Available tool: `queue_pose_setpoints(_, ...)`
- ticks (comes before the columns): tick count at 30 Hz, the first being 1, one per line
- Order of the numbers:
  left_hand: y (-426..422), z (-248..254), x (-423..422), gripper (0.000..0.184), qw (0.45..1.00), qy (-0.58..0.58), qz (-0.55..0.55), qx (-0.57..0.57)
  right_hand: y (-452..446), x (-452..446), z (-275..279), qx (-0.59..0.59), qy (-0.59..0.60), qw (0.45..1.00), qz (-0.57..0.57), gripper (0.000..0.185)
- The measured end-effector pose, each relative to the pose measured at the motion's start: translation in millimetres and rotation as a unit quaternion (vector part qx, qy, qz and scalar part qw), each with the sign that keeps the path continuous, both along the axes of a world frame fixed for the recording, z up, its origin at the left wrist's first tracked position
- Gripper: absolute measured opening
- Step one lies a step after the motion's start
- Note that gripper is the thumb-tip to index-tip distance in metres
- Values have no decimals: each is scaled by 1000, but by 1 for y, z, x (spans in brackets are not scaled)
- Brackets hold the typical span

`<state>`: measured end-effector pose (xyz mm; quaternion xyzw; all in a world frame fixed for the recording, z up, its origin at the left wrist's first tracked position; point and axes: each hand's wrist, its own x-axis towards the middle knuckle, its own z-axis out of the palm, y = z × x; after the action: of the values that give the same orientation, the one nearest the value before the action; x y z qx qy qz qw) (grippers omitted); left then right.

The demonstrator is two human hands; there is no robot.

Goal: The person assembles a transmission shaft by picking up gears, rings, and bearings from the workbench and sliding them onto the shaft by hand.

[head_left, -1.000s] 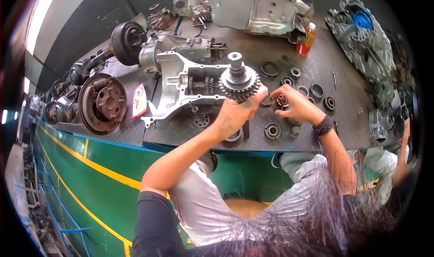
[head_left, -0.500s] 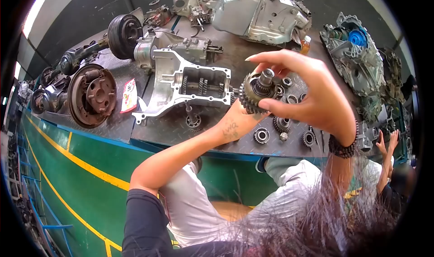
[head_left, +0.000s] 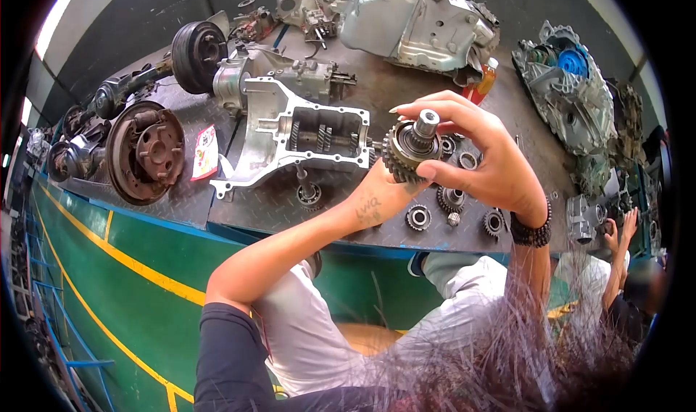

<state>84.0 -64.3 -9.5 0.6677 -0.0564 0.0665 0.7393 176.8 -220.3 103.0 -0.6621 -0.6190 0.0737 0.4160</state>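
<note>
A gear shaft [head_left: 414,145], with a large toothed gear and a splined end pointing up, is held above the workbench. My left hand [head_left: 388,192] is closed round it from below, its fingers mostly hidden behind the gear. Over the top curls my right hand [head_left: 482,147], thumb against the gear's near side and fingertips behind the splined end. Just left of the shaft lies an open gearbox housing [head_left: 254,167] with geared shafts inside. Loose gears, such as a small ring gear [head_left: 419,218] and another gear [head_left: 494,222], lie beneath and right of my hands.
A large metal transmission case [head_left: 406,24] stands at the back, with a bottle of orange liquid [head_left: 484,82] nearby. Brake drum assemblies [head_left: 148,155] and a red-and-white packet [head_left: 206,153] are at left. Another casing [head_left: 569,86] rests at right. Another person's hands [head_left: 622,231] show at far right.
My right hand has come in closer round the top of the gear shaft, its wrist shifting left. The gear shaft and my left hand have barely moved.
</note>
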Motion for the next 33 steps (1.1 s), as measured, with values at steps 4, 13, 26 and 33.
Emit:
queue_pose_setpoints(4,2,-3,-2,52,999,36,-9,2,1,4,-3,38,-24,999,0,57)
queue_pose_setpoints(13,-1,-7,3,15,997,23,55,38,5,21,-3,293,79,952,39,83)
queue_pose_setpoints(26,-3,7,-4,13,994,80,60,-36,-83,131,-147,267,722,636,53,57)
queue_pose_setpoints(33,-7,1,2,14,998,48,49,11,-55,89,-114,145,668,729,-44,61)
